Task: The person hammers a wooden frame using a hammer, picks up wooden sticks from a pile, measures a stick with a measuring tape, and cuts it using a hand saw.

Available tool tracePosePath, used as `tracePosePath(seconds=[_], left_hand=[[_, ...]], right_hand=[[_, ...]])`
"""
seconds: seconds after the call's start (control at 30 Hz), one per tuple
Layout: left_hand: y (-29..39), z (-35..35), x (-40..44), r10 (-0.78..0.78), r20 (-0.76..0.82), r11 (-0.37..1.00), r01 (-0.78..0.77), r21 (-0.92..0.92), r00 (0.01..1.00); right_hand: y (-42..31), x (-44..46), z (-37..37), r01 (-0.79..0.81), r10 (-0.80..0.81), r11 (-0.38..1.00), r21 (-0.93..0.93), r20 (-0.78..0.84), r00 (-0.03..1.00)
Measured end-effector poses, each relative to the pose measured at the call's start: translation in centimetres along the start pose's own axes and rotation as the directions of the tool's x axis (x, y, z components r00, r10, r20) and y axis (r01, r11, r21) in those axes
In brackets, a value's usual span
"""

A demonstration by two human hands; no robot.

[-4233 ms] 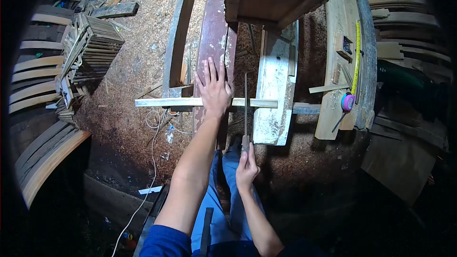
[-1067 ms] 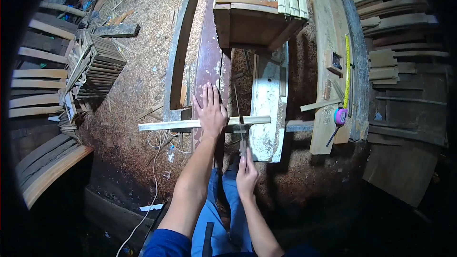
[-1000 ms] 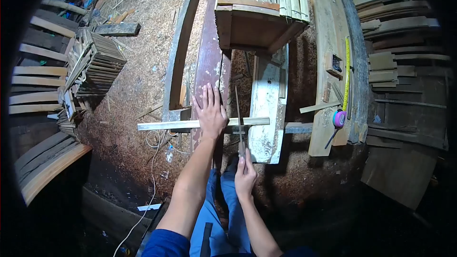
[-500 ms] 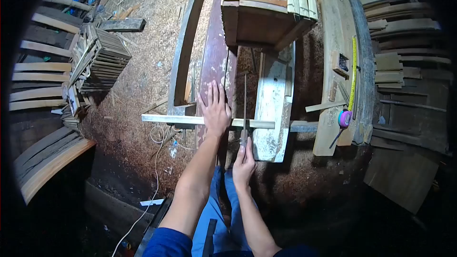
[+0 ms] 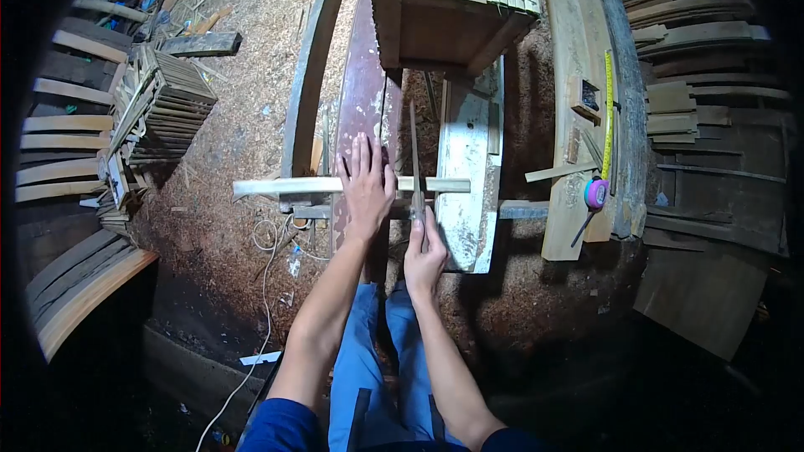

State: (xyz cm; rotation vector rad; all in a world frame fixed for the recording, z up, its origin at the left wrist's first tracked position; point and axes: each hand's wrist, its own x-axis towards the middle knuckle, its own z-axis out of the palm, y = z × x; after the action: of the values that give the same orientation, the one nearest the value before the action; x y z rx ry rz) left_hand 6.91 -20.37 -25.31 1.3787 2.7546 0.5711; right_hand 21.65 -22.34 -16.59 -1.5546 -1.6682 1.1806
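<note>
A narrow pale wooden strip (image 5: pixel 289 186) lies crosswise over the reddish-brown plank (image 5: pixel 356 75), its right end on a white-stained board (image 5: pixel 469 159). My left hand (image 5: pixel 366 192) lies flat on the strip, fingers stretched out, pressing it against the plank. In my right hand (image 5: pixel 425 259) is a thin handsaw (image 5: pixel 414 146), gripped near the strip's right part. Its narrow blade points away from me and crosses the strip over the gap between plank and board. My fingers hide most of the saw's handle.
A wooden box-like piece (image 5: pixel 452 29) stands ahead on the planks. To the right, a tape measure (image 5: pixel 595 193) with its yellow blade out lies on a long board (image 5: pixel 563 226). Stacked slats (image 5: pixel 172 105) stand left on the shavings-covered floor. A white cord (image 5: pixel 266 326) runs at lower left.
The view has shifted slightly. My right hand and the saw have moved a little forward, and the blade now leans slightly left. The strip's right end has swung a little away from me.
</note>
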Motion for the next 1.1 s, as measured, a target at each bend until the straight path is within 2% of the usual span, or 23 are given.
tracePosePath(seconds=[0.07,0.17,0.33,0.4,0.43,0.47,0.53,0.63,0.67,0.73,0.8,0.87,0.9,0.93,1.0,1.03,1.07,1.1], left_hand=[[0.6,0.5,1.2,-0.126,-0.029,0.991,0.127,0.033,0.992],[1.6,0.9,3.1,-0.194,-0.067,0.979,0.198,0.05,0.979],[1.7,1.8,3.2,-0.239,-0.066,0.96,0.246,0.135,0.969],[1.5,2.0,3.4,-0.252,-0.041,0.957,0.255,0.14,0.967],[1.6,2.0,3.3,-0.242,-0.028,0.959,0.244,0.144,0.97],[1.6,1.9,3.4,-0.246,-0.028,0.959,0.247,0.141,0.969],[1.5,1.7,3.3,-0.184,0.0,0.973,0.182,0.142,0.983],[1.6,1.7,3.3,-0.215,0.024,0.963,0.207,0.171,0.976],[1.7,1.5,3.5,-0.211,0.023,0.964,0.204,0.169,0.977],[1.6,1.7,3.4,-0.224,0.026,0.965,0.218,0.143,0.974],[1.7,1.1,3.7,-0.222,0.023,0.969,0.218,0.116,0.975],[1.8,1.1,3.3,-0.206,0.027,0.975,0.202,0.093,0.978],[1.6,1.3,3.2,-0.209,0.024,0.973,0.205,0.103,0.978],[1.5,1.4,3.3,-0.206,0.021,0.973,0.203,0.113,0.978],[1.7,1.3,3.4,-0.205,0.034,0.972,0.2,0.123,0.978],[1.7,1.1,3.5,-0.221,0.053,0.967,0.212,0.143,0.974],[1.5,1.2,4.0,-0.218,0.046,0.968,0.21,0.136,0.975],[1.4,1.4,4.0,-0.21,0.026,0.972,0.206,0.115,0.977]], right_hand=[[0.9,0.2,0.5,0.04,-0.04,0.999,-0.002,-0.002,0.999],[1.9,0.2,0.7,0.014,-0.014,0.997,0.07,0.009,1.0],[-1.0,-0.8,-0.3,-0.072,0.072,0.997,-0.005,0.043,0.996],[0.0,-3.8,-1.3,0.075,-0.08,0.99,-0.116,-0.036,0.996],[1.1,-5.7,-1.9,0.103,-0.108,0.99,-0.093,-0.05,0.993],[2.5,-6.7,-2.2,0.038,-0.04,0.999,-0.035,-0.04,0.998],[2.0,-5.1,-2.0,0.024,-0.024,1.0,-0.013,-0.029,0.999],[0.7,-2.3,0.1,0.191,-0.205,0.971,-0.142,-0.091,0.975],[0.9,-3.2,-0.3,0.192,-0.206,0.971,-0.142,-0.095,0.974],[2.0,-6.8,-2.4,0.014,-0.014,0.999,-0.032,-0.025,1.0],[1.8,-7.2,-3.1,-0.009,0.009,1.0,-0.015,-0.013,1.0],[1.6,-4.8,-1.7,0.054,-0.056,0.996,-0.073,-0.026,0.998],[2.0,-2.5,-0.1,0.281,-0.303,0.943,-0.18,-0.107,0.947],[2.0,-2.8,-0.1,0.283,-0.306,0.942,-0.181,-0.113,0.945],[1.8,-4.2,-0.8,0.06,-0.064,0.992,-0.108,-0.034,0.997],[1.6,-5.9,-1.6,0.064,-0.07,0.992,-0.111,-0.052,0.996],[1.9,-7.2,-1.6,0.107,-0.11,0.994,-0.036,-0.102,0.989],[1.4,-7.3,-1.4,0.05,-0.057,0.996,-0.068,-0.103,0.993]])
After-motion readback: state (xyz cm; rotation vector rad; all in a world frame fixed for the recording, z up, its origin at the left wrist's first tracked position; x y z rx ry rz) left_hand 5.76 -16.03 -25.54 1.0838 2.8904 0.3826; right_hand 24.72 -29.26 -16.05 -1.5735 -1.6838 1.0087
